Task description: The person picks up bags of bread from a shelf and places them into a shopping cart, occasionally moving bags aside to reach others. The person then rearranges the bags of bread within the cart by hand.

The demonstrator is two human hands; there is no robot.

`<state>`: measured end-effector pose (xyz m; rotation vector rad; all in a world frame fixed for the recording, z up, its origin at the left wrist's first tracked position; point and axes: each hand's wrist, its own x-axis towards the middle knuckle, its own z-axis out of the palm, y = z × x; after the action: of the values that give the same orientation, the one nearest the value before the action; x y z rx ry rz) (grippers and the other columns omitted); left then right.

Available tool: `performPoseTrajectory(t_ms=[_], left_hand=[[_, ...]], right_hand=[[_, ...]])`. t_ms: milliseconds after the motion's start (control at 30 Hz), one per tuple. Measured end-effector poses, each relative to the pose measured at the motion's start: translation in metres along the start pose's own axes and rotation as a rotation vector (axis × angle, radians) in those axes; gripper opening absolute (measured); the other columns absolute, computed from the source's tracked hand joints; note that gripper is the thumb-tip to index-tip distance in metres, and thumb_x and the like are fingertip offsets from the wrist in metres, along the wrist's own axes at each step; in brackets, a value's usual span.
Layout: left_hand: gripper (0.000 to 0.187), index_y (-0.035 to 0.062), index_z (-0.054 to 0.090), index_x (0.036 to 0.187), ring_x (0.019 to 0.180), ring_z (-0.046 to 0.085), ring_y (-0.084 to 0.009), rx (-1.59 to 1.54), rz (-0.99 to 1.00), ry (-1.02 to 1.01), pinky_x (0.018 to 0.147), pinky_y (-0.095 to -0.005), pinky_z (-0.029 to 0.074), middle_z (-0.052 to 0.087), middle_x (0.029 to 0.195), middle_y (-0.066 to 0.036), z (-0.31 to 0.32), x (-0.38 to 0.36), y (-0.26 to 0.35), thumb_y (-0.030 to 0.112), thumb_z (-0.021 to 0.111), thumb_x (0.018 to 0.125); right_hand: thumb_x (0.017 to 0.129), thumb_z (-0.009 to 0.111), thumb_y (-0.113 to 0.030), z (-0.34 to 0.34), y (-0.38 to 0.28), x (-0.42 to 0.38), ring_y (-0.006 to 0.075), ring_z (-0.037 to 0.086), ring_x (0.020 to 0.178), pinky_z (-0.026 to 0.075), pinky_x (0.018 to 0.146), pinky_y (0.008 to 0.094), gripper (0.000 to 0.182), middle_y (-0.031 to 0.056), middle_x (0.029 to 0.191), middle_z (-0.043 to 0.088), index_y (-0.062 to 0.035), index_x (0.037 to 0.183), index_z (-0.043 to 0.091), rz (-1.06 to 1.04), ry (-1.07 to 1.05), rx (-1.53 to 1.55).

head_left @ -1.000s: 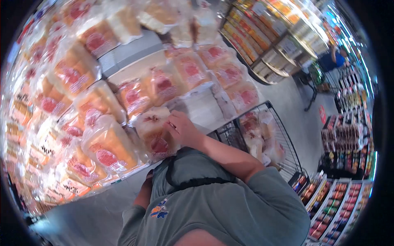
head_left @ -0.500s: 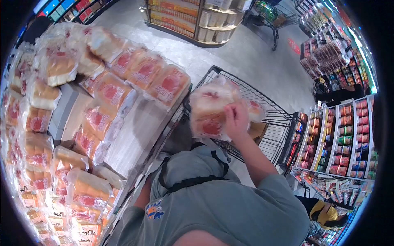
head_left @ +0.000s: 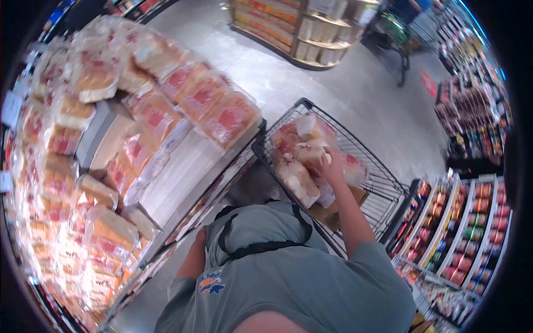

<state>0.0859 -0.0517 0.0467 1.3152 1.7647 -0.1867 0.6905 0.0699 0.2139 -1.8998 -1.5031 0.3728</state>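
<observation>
My right hand (head_left: pixel 332 165) is over the shopping cart (head_left: pixel 383 191), its fingers closed at the top of a bagged loaf (head_left: pixel 300 183) that lies tilted inside. More bagged loaves (head_left: pixel 315 129) lie beside and behind it in the cart, and a brown cardboard piece (head_left: pixel 327 215) is under them. My left forearm hangs at my left side; the left hand itself is hidden behind my shirt and body. To the left, a display stand (head_left: pixel 186 166) carries many loaves in clear bags with red print (head_left: pixel 230 119).
A rounded shelf unit (head_left: pixel 294 28) with cans and boxes stands ahead. Another cart (head_left: pixel 391 33) with a person beside it is at the upper right. Product racks (head_left: pixel 469 233) line the right side. The display's edge runs close along my left.
The bagged loaf in my right hand has gone from above the cart's near edge down into the cart. The view has shifted, and a person now shows by the far cart.
</observation>
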Motion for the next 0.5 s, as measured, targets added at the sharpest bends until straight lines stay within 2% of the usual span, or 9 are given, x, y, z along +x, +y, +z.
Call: performPoseTrajectory(t_ms=[133, 167, 200, 267, 333, 367, 433, 467, 500], left_hand=[[0.033, 0.007, 0.061, 0.117, 0.106, 0.062, -0.0317, -0.067, -0.021, -0.073, 0.09, -0.0396, 0.048, 0.065, 0.113, -0.02, -0.007, -0.003, -0.007, 0.023, 0.059, 0.088], [0.035, 0.0053, 0.058, 0.12, 0.103, 0.063, -0.0308, -0.18, 0.03, -0.217, 0.089, -0.039, 0.048, 0.066, 0.112, -0.019, -0.014, -0.001, 0.001, 0.022, 0.057, 0.09], [0.035, 0.0053, 0.058, 0.12, 0.103, 0.063, -0.0308, -0.196, 0.022, -0.202, 0.089, -0.039, 0.048, 0.066, 0.112, -0.019, -0.034, -0.014, 0.028, 0.022, 0.057, 0.09], [0.037, 0.0033, 0.056, 0.122, 0.102, 0.064, -0.0294, -0.053, 0.166, -0.102, 0.088, -0.038, 0.049, 0.066, 0.112, -0.017, -0.081, -0.055, 0.109, 0.022, 0.059, 0.09], [0.033, 0.0025, 0.057, 0.12, 0.101, 0.064, -0.0274, -0.024, 0.488, -0.088, 0.087, -0.037, 0.049, 0.066, 0.111, -0.016, -0.115, -0.071, 0.152, 0.02, 0.058, 0.092], [0.03, 0.002, 0.059, 0.117, 0.099, 0.064, -0.0263, -0.117, 0.561, -0.096, 0.086, -0.0366, 0.05, 0.066, 0.109, -0.016, -0.139, -0.09, 0.185, 0.019, 0.057, 0.092], [0.027, 0.0015, 0.06, 0.114, 0.098, 0.064, -0.0253, -0.212, 0.646, -0.094, 0.085, -0.0362, 0.05, 0.066, 0.107, -0.016, -0.185, -0.111, 0.232, 0.017, 0.057, 0.093], [0.024, 0.0016, 0.06, 0.112, 0.096, 0.064, -0.0246, -0.262, 0.676, 0.047, 0.084, -0.0362, 0.05, 0.066, 0.104, -0.015, -0.205, -0.113, 0.247, 0.015, 0.055, 0.093], [0.021, 0.0016, 0.061, 0.11, 0.094, 0.064, -0.0238, -0.312, 0.706, 0.186, 0.082, -0.0362, 0.05, 0.066, 0.101, -0.015, -0.222, -0.107, 0.257, 0.013, 0.054, 0.094]], right_hand=[[0.085, 0.06, -0.01, 0.004, -0.05, 0.001, 0.0336, 0.054, 0.103, 0.042, 0.093, 0.0399, 0.036, 0.0182, 0.108, 0.057, -0.0022, 0.12, 0.054, -0.019, -0.128, 0.121], [0.085, 0.06, -0.01, 0.008, -0.062, -0.002, 0.0336, 0.054, 0.103, 0.042, 0.093, 0.0399, 0.036, 0.0182, 0.108, 0.057, -0.0022, 0.12, 0.054, -0.039, -0.141, 0.13], [0.084, 0.06, -0.009, 0.013, -0.075, -0.005, 0.0341, 0.055, 0.1, 0.043, 0.092, 0.0411, 0.035, 0.0178, 0.105, 0.058, -0.0035, 0.118, 0.055, -0.135, -0.17, 0.123], [0.083, 0.061, -0.008, 0.027, -0.097, -0.011, 0.0345, 0.056, 0.098, 0.043, 0.091, 0.0423, 0.034, 0.0173, 0.101, 0.058, -0.0048, 0.117, 0.055, -0.253, -0.202, 0.12], [0.083, 0.061, -0.007, 0.041, -0.12, -0.02, 0.0338, 0.057, 0.095, 0.045, 0.087, 0.0424, 0.035, 0.017, 0.098, 0.059, -0.0047, 0.117, 0.054, -0.362, -0.314, 0.117], [0.083, 0.061, -0.007, 0.044, -0.135, -0.023, 0.0338, 0.057, 0.095, 0.045, 0.087, 0.0424, 0.035, 0.017, 0.098, 0.059, -0.0047, 0.117, 0.054, -0.379, -0.314, 0.116], [0.084, 0.061, -0.007, 0.046, -0.165, -0.031, 0.033, 0.058, 0.091, 0.046, 0.083, 0.0417, 0.036, 0.0163, 0.095, 0.06, -0.0045, 0.119, 0.053, -0.261, -0.562, 0.16], [0.084, 0.061, -0.007, 0.053, -0.17, -0.036, 0.033, 0.058, 0.091, 0.046, 0.083, 0.0417, 0.036, 0.0163, 0.095, 0.06, -0.0045, 0.119, 0.053, -0.272, -0.553, 0.154], [0.085, 0.061, -0.008, 0.065, -0.171, -0.042, 0.033, 0.059, 0.09, 0.047, 0.081, 0.0414, 0.038, 0.0163, 0.094, 0.06, -0.0043, 0.121, 0.051, -0.243, -0.69, 0.217]])
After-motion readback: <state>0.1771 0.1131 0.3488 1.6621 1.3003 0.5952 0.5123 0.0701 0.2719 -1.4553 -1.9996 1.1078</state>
